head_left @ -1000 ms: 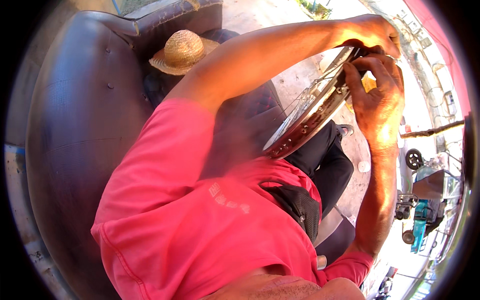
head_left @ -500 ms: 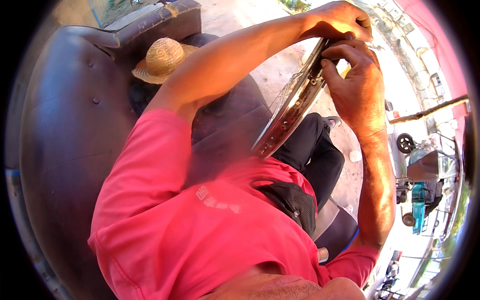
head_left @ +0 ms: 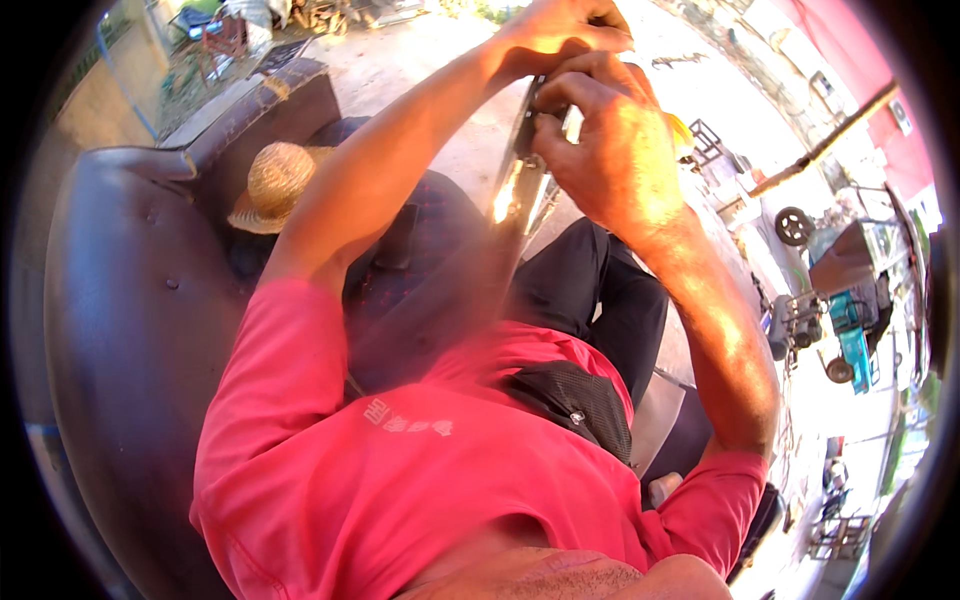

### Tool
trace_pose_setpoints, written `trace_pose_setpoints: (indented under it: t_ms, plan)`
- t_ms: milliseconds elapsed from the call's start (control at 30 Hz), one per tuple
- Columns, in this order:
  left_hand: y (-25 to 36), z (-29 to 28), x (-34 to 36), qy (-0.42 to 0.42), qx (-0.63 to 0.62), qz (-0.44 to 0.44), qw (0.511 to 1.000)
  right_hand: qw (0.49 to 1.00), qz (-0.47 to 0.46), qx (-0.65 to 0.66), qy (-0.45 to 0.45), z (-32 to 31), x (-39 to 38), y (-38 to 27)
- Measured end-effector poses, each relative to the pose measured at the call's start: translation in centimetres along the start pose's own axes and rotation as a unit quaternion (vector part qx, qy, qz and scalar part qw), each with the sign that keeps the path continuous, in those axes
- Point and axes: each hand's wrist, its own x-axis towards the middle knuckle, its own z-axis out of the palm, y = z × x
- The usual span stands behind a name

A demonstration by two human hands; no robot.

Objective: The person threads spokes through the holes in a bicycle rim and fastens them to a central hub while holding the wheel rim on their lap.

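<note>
A metal wheel rim (head_left: 511, 195) stands on edge in front of my chest; its lower part is smeared by motion. Sunlight glares off its middle. My right hand (head_left: 620, 135) grips the upper end, thumb and bent fingers against the metal. Just above it, my left hand (head_left: 570, 30) is closed with curled fingers over the same end of the rim. What lies inside those left fingers is hidden. The two hands are close together, and the far side of the rim is covered by them.
To the left is a dark padded sofa (head_left: 130, 330) with a worn armrest. A straw hat (head_left: 277, 185) rests on it beside my left arm. My black-trousered legs (head_left: 570, 275) extend below the rim. At right are a wooden pole (head_left: 830, 140) and a blue cart-like vehicle (head_left: 850, 335).
Both hands and the rim have shifted left and up in the view, and the rim now appears narrower, more edge-on. The background has shifted too. Both hands remain at the rim's upper end.
</note>
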Motion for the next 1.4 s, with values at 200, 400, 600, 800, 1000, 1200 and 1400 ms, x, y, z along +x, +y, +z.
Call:
trace_pose_setpoints:
  t_ms: [200,400,600,800,1000,1200,1400]
  plan:
    - [-1.0,0.1,0.3,-0.028,-0.063,0.014,0.998,0.997,-0.021,-0.071,0.031,-0.3,-0.3,0.3]
    - [-0.1,0.2,0.2,-0.047,-0.061,0.005,0.997,0.999,-0.011,-0.033,0.03,-0.1,-0.8,0.4]
    - [-0.3,0.4,0.0,-0.052,-0.086,0.004,0.995,0.993,-0.016,-0.105,0.055,-0.3,-0.9,0.4]
    - [0.0,0.9,0.1,-0.042,-0.092,-0.004,0.995,0.999,-0.013,-0.034,0.037,0.2,-1.2,0.6]
    - [-0.8,0.5,-0.1,-0.057,-0.156,-0.044,0.985,0.994,-0.042,-0.081,0.068,0.0,-1.3,0.8]
    - [-0.8,1.2,0.1,-0.031,-0.083,-0.002,0.996,0.999,-0.007,-0.024,0.046,0.4,-1.7,0.6]
    - [-0.4,0.8,0.0,-0.059,-0.133,-0.021,0.989,0.991,-0.028,-0.09,0.094,-0.4,-1.7,0.5]
